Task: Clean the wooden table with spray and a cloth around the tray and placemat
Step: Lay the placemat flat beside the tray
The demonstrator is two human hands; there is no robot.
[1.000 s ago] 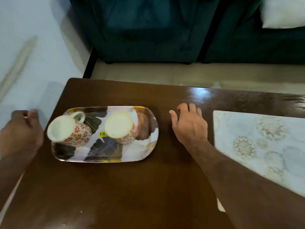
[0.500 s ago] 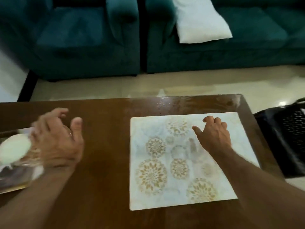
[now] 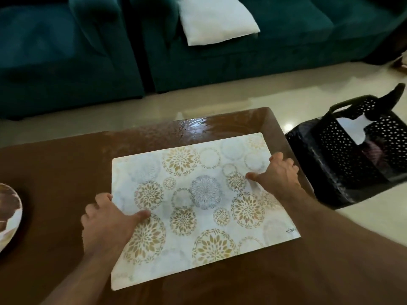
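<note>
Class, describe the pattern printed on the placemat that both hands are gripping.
Head view: the placemat is pale marbled white with round gold and grey-blue floral medallions.

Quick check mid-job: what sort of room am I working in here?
Most likely a home living room: a teal sofa with a white cushion faces a low wooden table carrying a patterned placemat, on a glossy tiled floor.

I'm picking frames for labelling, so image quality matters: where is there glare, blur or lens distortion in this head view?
Head view: glare streaks the far edge of the wooden table and spots the floor; the placemat and both hands, left hand and right hand, are fairly sharp; the sofa is dim and soft; the wide angle bows the table's edges; the tray is cut off at the left.
</note>
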